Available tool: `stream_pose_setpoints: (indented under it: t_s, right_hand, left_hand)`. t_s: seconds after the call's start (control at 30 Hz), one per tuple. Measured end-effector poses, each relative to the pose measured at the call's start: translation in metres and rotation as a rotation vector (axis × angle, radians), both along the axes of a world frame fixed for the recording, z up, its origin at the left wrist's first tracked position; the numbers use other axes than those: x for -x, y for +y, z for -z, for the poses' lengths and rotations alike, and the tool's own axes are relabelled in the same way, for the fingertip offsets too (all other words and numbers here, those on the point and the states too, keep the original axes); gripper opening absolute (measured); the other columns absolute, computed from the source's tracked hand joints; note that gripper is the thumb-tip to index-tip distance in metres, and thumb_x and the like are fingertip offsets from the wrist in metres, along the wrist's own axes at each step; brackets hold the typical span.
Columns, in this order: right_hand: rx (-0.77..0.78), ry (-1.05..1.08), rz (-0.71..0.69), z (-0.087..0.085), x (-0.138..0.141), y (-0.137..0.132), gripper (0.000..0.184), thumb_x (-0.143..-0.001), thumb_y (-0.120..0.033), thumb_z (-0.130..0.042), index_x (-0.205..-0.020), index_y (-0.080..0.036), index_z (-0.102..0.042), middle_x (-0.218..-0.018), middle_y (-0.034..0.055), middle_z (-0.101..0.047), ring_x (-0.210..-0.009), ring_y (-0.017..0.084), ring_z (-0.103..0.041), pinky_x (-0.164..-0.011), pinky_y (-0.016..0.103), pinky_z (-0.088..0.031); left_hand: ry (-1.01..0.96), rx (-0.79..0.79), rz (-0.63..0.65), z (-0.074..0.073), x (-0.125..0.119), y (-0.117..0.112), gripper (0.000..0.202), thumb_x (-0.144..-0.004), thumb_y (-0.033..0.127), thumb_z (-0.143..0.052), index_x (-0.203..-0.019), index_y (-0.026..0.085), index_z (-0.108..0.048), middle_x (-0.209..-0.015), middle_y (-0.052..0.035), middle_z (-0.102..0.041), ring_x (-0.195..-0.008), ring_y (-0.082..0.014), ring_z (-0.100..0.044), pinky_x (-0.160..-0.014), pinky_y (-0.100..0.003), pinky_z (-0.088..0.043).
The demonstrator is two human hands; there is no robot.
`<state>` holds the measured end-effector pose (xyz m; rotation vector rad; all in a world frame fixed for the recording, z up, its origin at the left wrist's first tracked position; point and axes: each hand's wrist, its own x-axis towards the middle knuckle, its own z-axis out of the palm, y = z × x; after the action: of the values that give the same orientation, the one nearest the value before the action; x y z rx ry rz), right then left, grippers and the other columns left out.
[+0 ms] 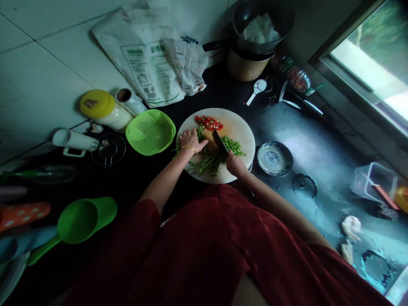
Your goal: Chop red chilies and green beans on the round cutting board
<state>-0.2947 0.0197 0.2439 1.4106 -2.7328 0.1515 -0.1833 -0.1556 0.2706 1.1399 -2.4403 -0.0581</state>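
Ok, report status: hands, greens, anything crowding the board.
Right hand: fingers round knife, blade over board. Left hand: thumb spread wide. Greens: part chopped, part long stems. Chopped red peppers on board's far side, green basket close on left.

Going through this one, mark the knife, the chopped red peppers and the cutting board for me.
Knife [220, 143], head view: on the blade.
Chopped red peppers [209, 123], head view: middle of the pile.
Cutting board [238, 127], head view: bare top surface.

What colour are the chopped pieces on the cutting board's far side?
The chopped pieces are mostly red, with small pale bits; the head view shows them.
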Motion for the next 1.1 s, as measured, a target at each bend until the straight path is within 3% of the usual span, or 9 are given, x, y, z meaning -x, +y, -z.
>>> stream_pose_setpoints:
  t_s: [0.07,0.17,0.33,0.43,0.63,0.73,0.87,1.0,1.1]
  right_hand:
    - [0.007,-0.005,-0.001,-0.001,0.0,0.0,0.027,-0.094,-0.019,-0.033,-0.117,-0.011,-0.043,-0.1,0.016,-0.067,-0.095,0.029,-0.065,-0.079,0.036,-0.046]
    - [0.025,-0.004,-0.012,-0.001,0.001,0.001,0.027,-0.093,-0.019,-0.033,-0.117,-0.01,-0.043,-0.098,0.0164,-0.067,-0.095,0.03,-0.065,-0.077,0.036,-0.046]
    - [0.009,-0.015,-0.018,-0.001,0.003,0.0,0.027,-0.094,-0.018,-0.033,-0.116,-0.009,-0.044,-0.098,0.0161,-0.067,-0.095,0.029,-0.065,-0.079,0.037,-0.046]
    - [0.0,-0.018,-0.018,-0.002,0.004,0.0,0.026,-0.094,-0.018,-0.032,-0.116,-0.01,-0.044,-0.098,0.0155,-0.067,-0.095,0.029,-0.065,-0.079,0.036,-0.046]
    - [-0.012,-0.019,-0.035,-0.002,0.004,0.0,0.029,-0.093,-0.017,-0.032,-0.118,-0.009,-0.044,-0.099,0.0167,-0.067,-0.095,0.029,-0.065,-0.079,0.037,-0.046]
    - [-0.012,-0.018,-0.039,-0.002,0.004,0.0,0.03,-0.094,-0.018,-0.031,-0.119,-0.008,-0.044,-0.1,0.0172,-0.067,-0.095,0.029,-0.065,-0.08,0.038,-0.045]
    - [-0.018,-0.009,-0.034,-0.002,0.004,0.0,0.03,-0.094,-0.019,-0.03,-0.119,-0.008,-0.043,-0.099,0.0169,-0.067,-0.095,0.029,-0.065,-0.079,0.037,-0.045]
    - [-0.015,-0.021,-0.032,-0.002,0.004,0.0,0.028,-0.094,-0.018,-0.031,-0.116,-0.009,-0.044,-0.098,0.0168,-0.067,-0.094,0.029,-0.065,-0.078,0.036,-0.046]
    - [-0.016,-0.023,-0.031,-0.002,0.004,0.0,0.027,-0.093,-0.017,-0.031,-0.116,-0.01,-0.044,-0.098,0.0167,-0.067,-0.093,0.029,-0.066,-0.078,0.037,-0.046]
  left_hand:
    - [-0.033,-0.025,-0.01,0.002,0.008,-0.002,0.086,-0.079,0.06,-0.053,-0.145,0.009,-0.034,-0.134,-0.0249,-0.048,-0.122,-0.0404,-0.043,-0.098,-0.053,-0.033]
    - [-0.057,-0.027,0.017,0.004,0.011,-0.008,0.079,-0.079,0.048,-0.058,-0.145,0.012,-0.034,-0.131,-0.0229,-0.051,-0.12,-0.0375,-0.047,-0.097,-0.05,-0.037]
    - [-0.105,-0.005,0.193,0.007,-0.007,-0.035,0.064,-0.084,0.028,-0.051,-0.145,0.012,-0.036,-0.129,-0.0176,-0.055,-0.119,-0.0293,-0.051,-0.098,-0.039,-0.041]
    - [-0.107,0.003,0.249,0.01,-0.018,-0.044,0.062,-0.085,0.022,-0.049,-0.146,0.019,-0.036,-0.134,-0.0133,-0.053,-0.121,-0.0271,-0.05,-0.099,-0.038,-0.042]
    - [-0.027,0.146,0.364,0.021,-0.03,-0.02,0.053,-0.081,0.018,-0.051,-0.132,0.03,-0.056,-0.154,-0.0057,-0.031,-0.137,-0.029,-0.032,-0.108,-0.047,-0.031]
    - [-0.111,0.2,0.48,0.029,-0.035,-0.013,0.04,-0.078,0.019,-0.056,-0.115,0.027,-0.066,-0.154,-0.0043,-0.03,-0.142,-0.0276,-0.024,-0.112,-0.05,-0.023]
    - [-0.164,0.223,0.467,0.031,-0.045,-0.022,0.032,-0.078,0.016,-0.054,-0.105,0.023,-0.07,-0.156,-0.0034,-0.027,-0.144,-0.0267,-0.019,-0.114,-0.052,-0.019]
    - [-0.137,0.252,0.456,0.027,-0.046,-0.024,0.041,-0.077,0.017,-0.057,-0.116,0.022,-0.066,-0.157,-0.0071,-0.025,-0.145,-0.0279,-0.017,-0.114,-0.052,-0.018]
    - [-0.114,0.296,0.542,0.026,-0.033,-0.012,0.047,-0.08,0.015,-0.054,-0.125,0.026,-0.061,-0.155,-0.0074,-0.029,-0.144,-0.0267,-0.02,-0.115,-0.053,-0.017]
